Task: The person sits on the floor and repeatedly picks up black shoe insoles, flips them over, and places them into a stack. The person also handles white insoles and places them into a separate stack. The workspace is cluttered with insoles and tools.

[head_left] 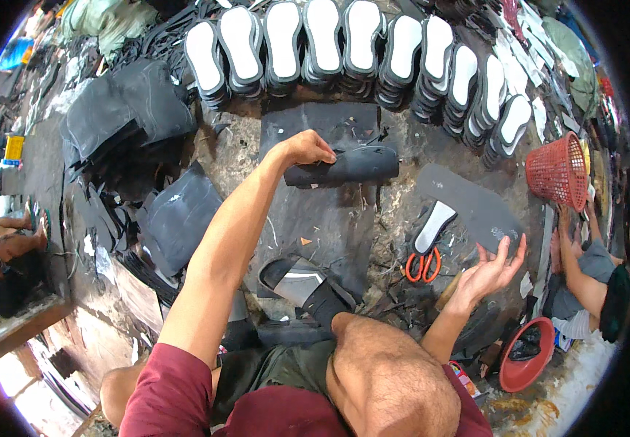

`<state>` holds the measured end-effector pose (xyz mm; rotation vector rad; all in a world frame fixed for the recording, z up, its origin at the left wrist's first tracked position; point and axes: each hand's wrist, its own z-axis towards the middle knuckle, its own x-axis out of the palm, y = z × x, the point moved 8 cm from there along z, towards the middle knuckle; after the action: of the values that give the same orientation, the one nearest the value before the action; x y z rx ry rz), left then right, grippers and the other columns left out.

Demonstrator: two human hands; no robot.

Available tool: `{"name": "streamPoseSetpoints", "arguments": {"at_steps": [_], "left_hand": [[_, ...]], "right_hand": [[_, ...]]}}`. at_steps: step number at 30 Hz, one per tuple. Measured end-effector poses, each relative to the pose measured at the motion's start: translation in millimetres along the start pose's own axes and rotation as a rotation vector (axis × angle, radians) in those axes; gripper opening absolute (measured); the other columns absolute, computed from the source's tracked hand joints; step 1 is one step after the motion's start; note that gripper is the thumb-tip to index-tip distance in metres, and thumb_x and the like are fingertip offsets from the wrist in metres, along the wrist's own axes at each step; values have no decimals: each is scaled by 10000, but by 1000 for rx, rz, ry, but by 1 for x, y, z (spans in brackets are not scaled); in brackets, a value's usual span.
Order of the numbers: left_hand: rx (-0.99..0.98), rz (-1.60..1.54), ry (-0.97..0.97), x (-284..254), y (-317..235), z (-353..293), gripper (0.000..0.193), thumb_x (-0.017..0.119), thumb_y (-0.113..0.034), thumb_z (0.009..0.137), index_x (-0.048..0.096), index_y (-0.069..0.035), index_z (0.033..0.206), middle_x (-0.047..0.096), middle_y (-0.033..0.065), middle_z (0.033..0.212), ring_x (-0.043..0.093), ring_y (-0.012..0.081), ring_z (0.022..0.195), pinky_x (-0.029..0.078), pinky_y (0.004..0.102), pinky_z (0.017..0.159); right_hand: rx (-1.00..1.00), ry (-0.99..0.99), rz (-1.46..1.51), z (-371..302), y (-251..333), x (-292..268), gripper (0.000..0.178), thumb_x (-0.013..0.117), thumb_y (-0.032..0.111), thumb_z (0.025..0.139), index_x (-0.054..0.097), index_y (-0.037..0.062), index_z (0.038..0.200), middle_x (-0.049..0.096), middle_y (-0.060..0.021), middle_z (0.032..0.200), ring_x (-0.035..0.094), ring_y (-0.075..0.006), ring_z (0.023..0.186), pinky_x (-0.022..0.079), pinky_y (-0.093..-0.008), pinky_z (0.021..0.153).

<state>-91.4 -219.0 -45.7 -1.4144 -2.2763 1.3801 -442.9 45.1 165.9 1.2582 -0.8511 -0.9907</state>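
My left hand pinches the upper edge of a black rolled sheet, which lies across a flat dark sheet on the ground in front of me. At the right, my right hand has its palm upward and fingers spread. Its fingertips meet the lower edge of a flat dark grey sheet; I see no firm grip on it. Beside that sheet is a white-topped sole piece, with orange-handled scissors just nearer to me.
Stacked white-topped soles form an arc at the back. Black sheets are piled at the left. At the right stand a red basket and a red basin. Other people sit at both sides. My sandalled foot rests in the middle.
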Motion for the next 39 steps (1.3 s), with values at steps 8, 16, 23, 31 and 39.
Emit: {"name": "streamPoseSetpoints", "arguments": {"at_steps": [8,16,23,31,39], "left_hand": [[204,63,56,9,-17,-54,303,802,-274,835,792,-51,1041,774,63,867,698,144,803,538,305,730],[21,-1025,-491,49,68,-149,500,796,-188,886,634,31,1306,739,82,1058,685,156,876,569,346,895],[-222,-756,-801,74,128,-167,332,788,-165,898,731,48,1147,730,77,937,670,122,763,558,272,689],[-173,-322,-891,71,127,-167,317,788,-198,876,760,23,1102,750,104,832,692,134,728,537,279,678],[-182,-239,-929,67,121,-169,330,814,-221,841,772,6,1077,765,136,873,716,165,751,548,304,708]], "right_hand": [[83,117,168,-2,-8,30,503,592,68,974,466,107,1459,559,-159,1365,639,-290,1141,619,-401,762],[546,594,211,-115,-124,117,524,594,58,967,491,128,1476,543,-78,1389,655,-197,1062,650,-344,660],[557,729,-122,-138,-194,101,534,731,-36,866,612,53,1379,682,-77,1195,673,-147,969,573,-253,709],[543,745,-158,-141,-201,100,523,735,-33,866,617,49,1368,678,-97,1186,672,-150,956,576,-264,719],[543,741,-154,-142,-206,99,520,739,-32,866,617,52,1365,670,-121,1223,678,-161,977,587,-270,704]]}}
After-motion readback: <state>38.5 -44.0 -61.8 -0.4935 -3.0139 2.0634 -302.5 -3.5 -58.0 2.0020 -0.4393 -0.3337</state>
